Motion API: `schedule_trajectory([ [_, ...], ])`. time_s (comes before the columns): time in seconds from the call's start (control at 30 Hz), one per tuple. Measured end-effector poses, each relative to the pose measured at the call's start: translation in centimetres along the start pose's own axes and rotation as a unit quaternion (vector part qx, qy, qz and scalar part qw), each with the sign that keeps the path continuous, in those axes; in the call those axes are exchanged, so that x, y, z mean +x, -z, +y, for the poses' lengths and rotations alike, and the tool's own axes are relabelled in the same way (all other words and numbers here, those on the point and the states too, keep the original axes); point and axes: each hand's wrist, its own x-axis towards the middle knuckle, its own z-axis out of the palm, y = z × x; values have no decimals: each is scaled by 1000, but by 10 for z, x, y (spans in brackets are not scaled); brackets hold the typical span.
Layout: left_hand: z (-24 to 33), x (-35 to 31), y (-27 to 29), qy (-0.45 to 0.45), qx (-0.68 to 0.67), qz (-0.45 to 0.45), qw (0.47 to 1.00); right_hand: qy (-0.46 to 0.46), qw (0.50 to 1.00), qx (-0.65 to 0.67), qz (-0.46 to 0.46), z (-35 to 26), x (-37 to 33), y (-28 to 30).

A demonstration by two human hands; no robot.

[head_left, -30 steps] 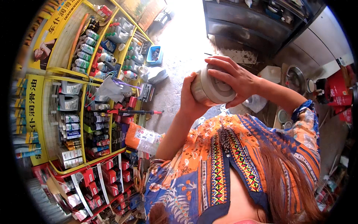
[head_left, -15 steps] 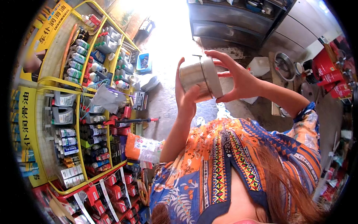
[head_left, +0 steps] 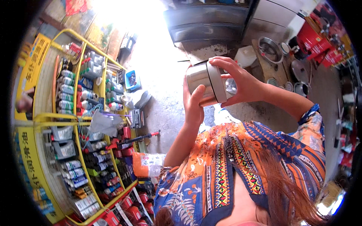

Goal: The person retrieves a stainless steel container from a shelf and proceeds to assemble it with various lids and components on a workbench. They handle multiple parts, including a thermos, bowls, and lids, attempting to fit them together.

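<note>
Both my hands hold a short, round silver metal canister [head_left: 198, 80] in front of my chest, tipped on its side. Around its shiny body wraps my left hand [head_left: 193, 106], the thumb lying across the metal. My right hand [head_left: 245, 82] grips the wide light-grey lid [head_left: 216, 82], fingers at the upper rim and thumb at the lower one. A dark line shows between lid and body. The canister's inside is hidden, and so are most of my left fingers, behind it.
On the left stands a yellow rack [head_left: 49, 116] full of bottles and cans. A blue bin [head_left: 127, 80] sits beyond it on the floor. Dark metal drawers [head_left: 203, 34] are at the back. To the right are a white jug [head_left: 245, 56] and a metal basin [head_left: 279, 55].
The view has turned, so the rack and the drawers appear farther left. Both hands keep their hold on the canister and lid, which sit slightly farther right in the picture.
</note>
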Motion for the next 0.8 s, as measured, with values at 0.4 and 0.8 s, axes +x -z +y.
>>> schedule_trajectory([
  [0.4, -22, 35, -17, -101, 188, -164, 963, -369, 829, 419, 50, -9, -31, 25],
  [0.8, -93, 116, -55, 549, -66, -197, 810, -23, 892, -440, 99, 34, -109, 52],
])
